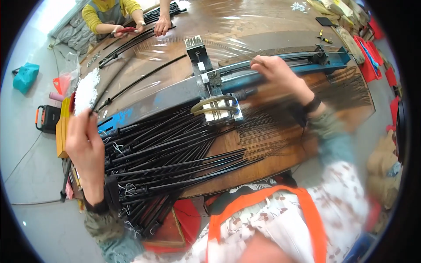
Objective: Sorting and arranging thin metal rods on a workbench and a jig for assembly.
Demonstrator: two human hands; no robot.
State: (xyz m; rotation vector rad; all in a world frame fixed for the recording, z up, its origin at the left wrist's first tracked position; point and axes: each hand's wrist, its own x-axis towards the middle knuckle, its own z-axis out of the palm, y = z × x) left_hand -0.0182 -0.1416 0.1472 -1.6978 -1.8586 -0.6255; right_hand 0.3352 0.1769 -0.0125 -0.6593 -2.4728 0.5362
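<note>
My left hand [85, 144] is raised at the left edge of the table, thumb and fingers pinched on a thin black rod [66, 177] that hangs down past the wrist. Over the blue rail [337, 61], my right hand [276, 72] is closed with its fingertips together; whatever they hold is too thin to make out. Between my hands stands a metal clamping device [212, 90] with looped hoses [204, 107]. A heap of long black rods [162, 162] with dark fittings and white strings lies nearer to me. Long thin coil springs [263, 136] spread over the wood beside them.
Small white pieces [87, 90] are piled beyond my left hand, near a yellow box [62, 136]. Across the table, a co-worker in yellow sleeves holds a red-handled tool [126, 30]; another hand [162, 25] rests on black rods. Pliers [324, 37] and red bins [368, 61] are at far right.
</note>
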